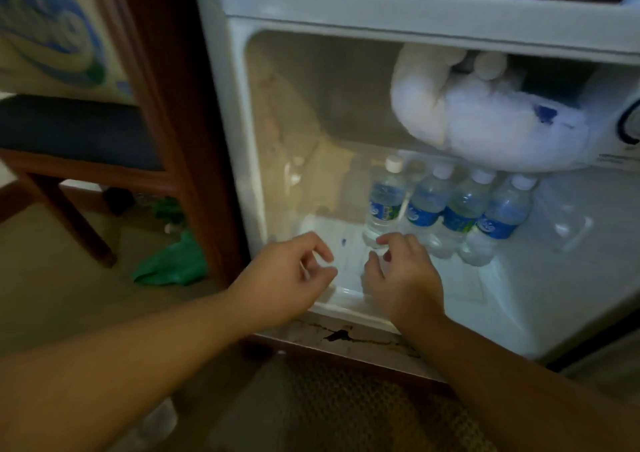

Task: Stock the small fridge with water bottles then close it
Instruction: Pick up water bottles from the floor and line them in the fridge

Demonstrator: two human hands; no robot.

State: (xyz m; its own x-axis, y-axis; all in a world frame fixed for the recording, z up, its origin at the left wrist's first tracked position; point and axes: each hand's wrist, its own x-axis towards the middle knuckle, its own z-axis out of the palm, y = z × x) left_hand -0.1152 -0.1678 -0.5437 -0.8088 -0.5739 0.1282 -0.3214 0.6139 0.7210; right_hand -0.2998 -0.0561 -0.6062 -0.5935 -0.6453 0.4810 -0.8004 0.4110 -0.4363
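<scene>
The small fridge [221,80] stands open across the centre and right of the frame, with four water bottles [446,214] upright in a row on its floor, right of centre, touching or nearly so. The right hand [403,280] hovers at the fridge's front lip, fingers loosely curled and holding nothing, fingertips just beside the leftmost bottle [384,205]. The left hand [294,271] sits left of it, fingers also loosely curled and empty. A careless nudge at that first bottle could likely tip it into its neighbours and topple the row (they stand close-packed). Above them a thick lump of frost [485,119] hangs from the upper right, leaving little headroom over the caps. Open floor remains at the lower left of the interior; the door itself is mostly out of view to the right.
</scene>
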